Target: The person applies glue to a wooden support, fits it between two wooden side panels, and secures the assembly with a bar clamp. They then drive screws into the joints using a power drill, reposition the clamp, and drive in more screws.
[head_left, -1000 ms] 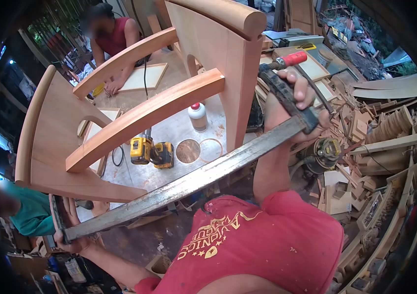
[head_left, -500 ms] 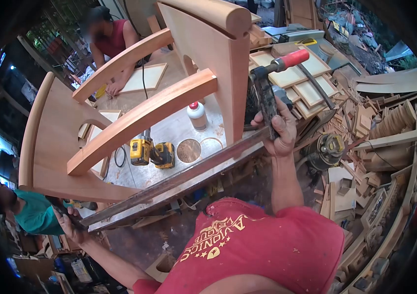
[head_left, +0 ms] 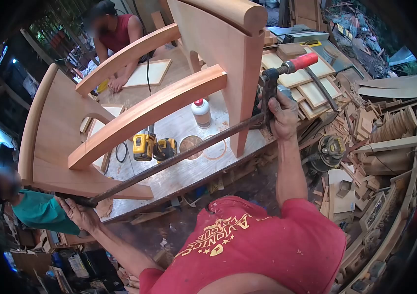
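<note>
A long bar clamp [head_left: 169, 161] with a red handle [head_left: 301, 62] spans the near side of a wooden frame. My right hand [head_left: 283, 116] is closed around the clamp's screw-end jaw, outside the frame's right panel [head_left: 238, 83]. At the other end, my left hand [head_left: 82, 214] grips the dark jaw by the lower edge of the left panel [head_left: 46, 142]; its fingers are partly hidden. Two curved rails, the nearer rail [head_left: 149, 115] and the farther rail [head_left: 125, 61], join the panels.
The frame stands on a worktable [head_left: 169, 196] with a yellow drill [head_left: 143, 147] and a red-capped bottle [head_left: 201, 113]. A person in red [head_left: 120, 36] works across the table; another in teal [head_left: 44, 213] is at left. Light panels [head_left: 311, 90] and wood scraps [head_left: 360, 122] lie right.
Both hands have lifted the clamp slightly, and its bar has turned to show a narrower face, crossing closer over the frame. The view has shifted a little.
</note>
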Available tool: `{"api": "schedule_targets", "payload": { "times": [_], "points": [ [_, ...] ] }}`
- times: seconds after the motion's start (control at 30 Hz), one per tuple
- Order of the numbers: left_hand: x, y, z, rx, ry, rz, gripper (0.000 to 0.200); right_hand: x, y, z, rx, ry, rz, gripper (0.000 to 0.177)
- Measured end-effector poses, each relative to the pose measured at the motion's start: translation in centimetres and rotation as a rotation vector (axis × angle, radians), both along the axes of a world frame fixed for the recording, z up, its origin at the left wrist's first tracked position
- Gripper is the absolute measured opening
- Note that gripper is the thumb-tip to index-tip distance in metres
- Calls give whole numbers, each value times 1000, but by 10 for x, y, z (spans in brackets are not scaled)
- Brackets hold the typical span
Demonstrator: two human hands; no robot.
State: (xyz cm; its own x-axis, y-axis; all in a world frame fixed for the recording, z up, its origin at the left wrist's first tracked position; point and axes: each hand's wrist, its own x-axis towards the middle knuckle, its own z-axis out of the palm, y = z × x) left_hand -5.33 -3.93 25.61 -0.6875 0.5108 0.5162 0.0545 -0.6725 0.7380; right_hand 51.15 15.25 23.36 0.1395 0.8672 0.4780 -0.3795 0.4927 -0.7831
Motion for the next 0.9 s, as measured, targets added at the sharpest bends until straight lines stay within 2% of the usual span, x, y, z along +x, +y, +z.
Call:
{"api": "schedule_targets", "payload": {
  "times": [0.17,0.3,0.37,0.4,0.43,0.47,0.5,0.53,0.57,0.63,0.7,0.8,0.9],
  "points": [
    [8,1,-4,25,38,61,44,4,-12,22,-40,-135,-34,50],
    [11,5,1,-157,128,230,47,10,-14,35,-101,-332,-75,45],
    [13,5,2,-189,173,279,49,20,-7,24,-58,-681,-403,47],
    [11,3,0,-260,267,334,53,11,-16,37,-79,-699,-381,52],
    [11,0,2,-342,351,405,57,14,-12,25,-121,-712,-395,51],
    [33,2,15,-359,314,439,58,7,-19,30,-157,-723,-371,51],
    [28,4,7,-316,258,423,53,4,-11,12,-97,-644,-491,47],
    [24,5,2,-242,228,362,51,-10,-23,31,-130,-549,-321,42],
    [22,6,-1,-164,203,287,49,-15,-23,34,-52,-519,-298,39],
    [37,4,8,-94,128,179,45,-24,-28,37,-98,-627,-488,39],
    [34,8,4,-26,89,128,43,-50,-29,44,78,-531,-675,41],
    [38,10,5,-8,67,150,42,-49,-26,47,8,-535,-690,46],
    [41,11,7,7,54,154,42,-48,-26,58,-36,-710,-811,51]
  ]
}}
